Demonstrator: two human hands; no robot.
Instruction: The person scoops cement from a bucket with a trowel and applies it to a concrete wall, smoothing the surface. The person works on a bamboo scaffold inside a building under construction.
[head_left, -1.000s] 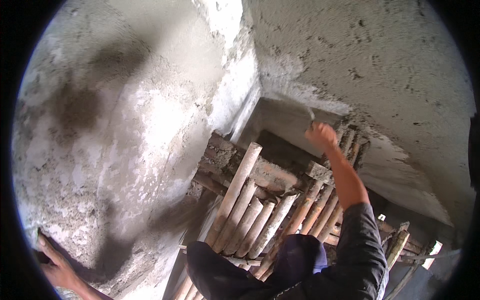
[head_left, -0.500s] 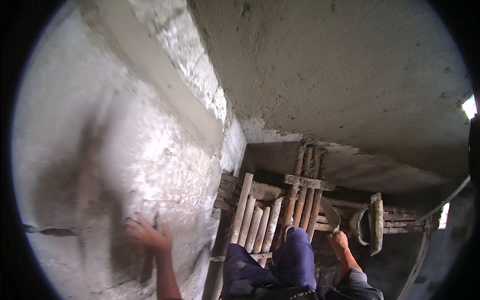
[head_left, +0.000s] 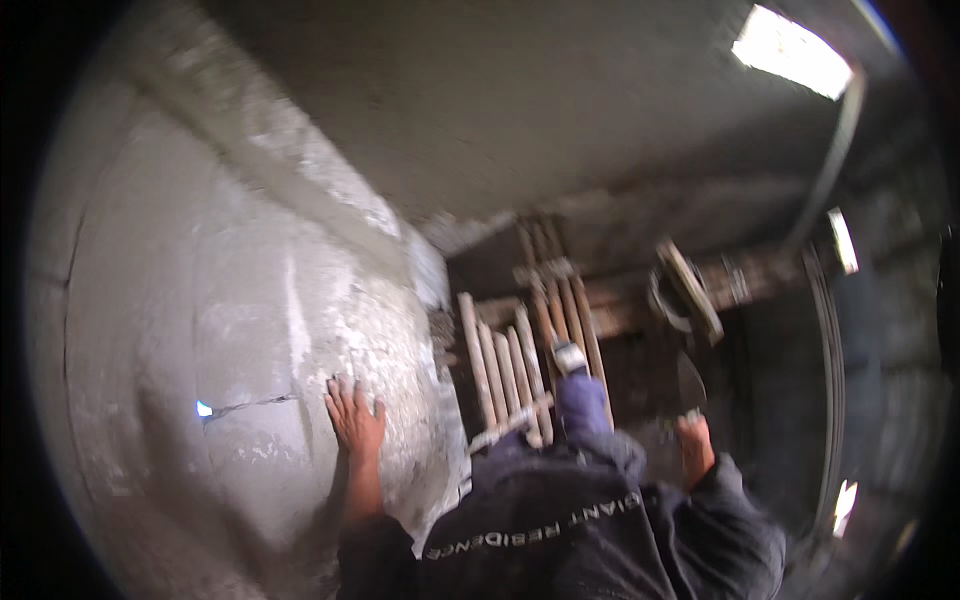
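Note:
My left hand (head_left: pixel 357 418) lies flat on the rough grey plaster wall (head_left: pixel 240 350), its fingers spread and holding nothing. At the right, my right hand (head_left: pixel 695 447) is closed around the handle of a pointed trowel (head_left: pixel 690 385), whose blade points up and away from me. The trowel touches nothing else that I can see. Beyond it, a round bowl-like container (head_left: pixel 672 297) sits behind a wooden board (head_left: pixel 692 285), both blurred by motion.
Pale wooden poles (head_left: pixel 500 360) and reddish poles (head_left: pixel 570 315) form a platform under my feet, one shoe (head_left: pixel 570 357) on them. A dark gap lies right of the poles. Overhead spreads a plastered surface (head_left: pixel 500 110). Light enters through an opening (head_left: pixel 793 50) at the upper right.
The view has swung toward the right, bringing a bright opening into sight. My left hand stays at the wall, now pressed flat. My right hand still grips the trowel.

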